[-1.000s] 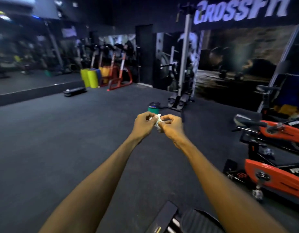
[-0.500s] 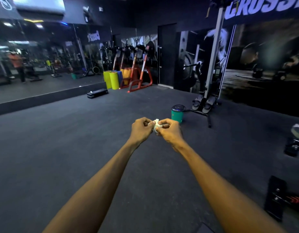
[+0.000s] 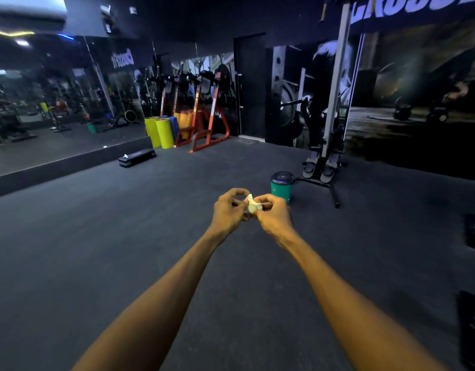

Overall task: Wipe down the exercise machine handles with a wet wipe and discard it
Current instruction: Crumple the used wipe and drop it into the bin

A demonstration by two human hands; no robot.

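Note:
Both my arms reach out in front of me over the dark gym floor. A small crumpled white wet wipe (image 3: 251,204) is pinched between the fingertips of my left hand (image 3: 229,211) and my right hand (image 3: 273,214), which meet at the wipe. A green bin with a dark lid (image 3: 281,185) stands on the floor just beyond my right hand. The exercise machine handles are out of view.
A tall grey cable machine (image 3: 327,145) stands behind the bin by the mural wall. Red racks (image 3: 207,121) and yellow foam rolls (image 3: 159,131) are at the back. A black step platform (image 3: 136,157) lies by the mirror wall. Dark equipment parts (image 3: 473,328) sit at the right edge.
My view has swung left and moved forward: the orange bikes on the right are gone and the green bin is closer. Both hands still hold the wipe, crumpling it.

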